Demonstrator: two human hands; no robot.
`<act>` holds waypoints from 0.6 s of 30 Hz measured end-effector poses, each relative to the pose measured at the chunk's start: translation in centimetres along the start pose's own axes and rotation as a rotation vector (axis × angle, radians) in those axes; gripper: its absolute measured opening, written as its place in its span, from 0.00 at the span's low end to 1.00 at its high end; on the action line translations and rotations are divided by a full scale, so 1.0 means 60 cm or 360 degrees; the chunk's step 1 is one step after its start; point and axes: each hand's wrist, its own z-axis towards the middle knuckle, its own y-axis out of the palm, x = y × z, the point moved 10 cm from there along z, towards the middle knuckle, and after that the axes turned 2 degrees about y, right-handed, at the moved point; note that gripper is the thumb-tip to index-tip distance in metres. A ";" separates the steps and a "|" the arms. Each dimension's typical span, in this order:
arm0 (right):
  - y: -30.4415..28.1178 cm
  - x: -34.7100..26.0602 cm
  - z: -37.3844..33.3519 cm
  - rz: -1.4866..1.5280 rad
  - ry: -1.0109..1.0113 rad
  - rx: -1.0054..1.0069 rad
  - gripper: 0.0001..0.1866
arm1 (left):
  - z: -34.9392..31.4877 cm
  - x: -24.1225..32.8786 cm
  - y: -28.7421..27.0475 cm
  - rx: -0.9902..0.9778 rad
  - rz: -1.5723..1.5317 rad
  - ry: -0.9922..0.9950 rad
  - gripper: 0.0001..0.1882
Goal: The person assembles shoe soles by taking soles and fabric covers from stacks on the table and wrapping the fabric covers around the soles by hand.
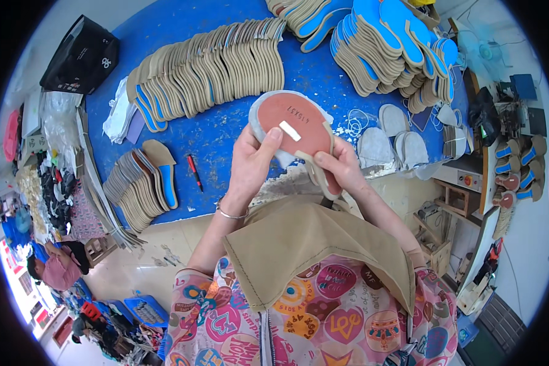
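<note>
Both hands hold a shoe insole board (305,116) over the table's near edge. Its broad reddish-brown toe end faces me, with printed marks and a small white strip (289,130) on it. The narrow end, edged in tan, bends down toward my lap. A grey rounded felt-like piece (254,116) shows behind the toe end's left rim. My left hand (250,160) grips the left edge, its thumb beside the white strip. On the right edge, my right hand (343,166) pinches the board by the tan edging. The fingers underneath are hidden.
Rows of tan insoles (219,67) and blue-faced ones (378,43) cover much of the blue table (216,131). A smaller stack (143,189) and a red-black pen (195,172) lie left. Grey pads (378,146) lie right. A person (61,265) sits at far left.
</note>
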 end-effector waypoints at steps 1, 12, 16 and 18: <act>-0.009 0.012 -0.001 0.0089 0.0069 -0.0017 0.23 | -0.006 0.011 0.017 -0.0116 -0.0265 0.0052 0.18; 0.006 0.081 -0.013 0.0890 0.0279 -0.0203 0.23 | -0.027 0.044 0.060 -0.0404 -0.0224 0.0280 0.16; 0.024 0.086 -0.016 0.1114 0.0307 -0.0457 0.21 | -0.024 0.042 0.062 -0.0392 -0.0228 0.0286 0.16; 0.029 0.080 -0.017 0.1222 0.0313 -0.0546 0.20 | -0.021 0.030 0.063 -0.0413 -0.0203 0.0197 0.16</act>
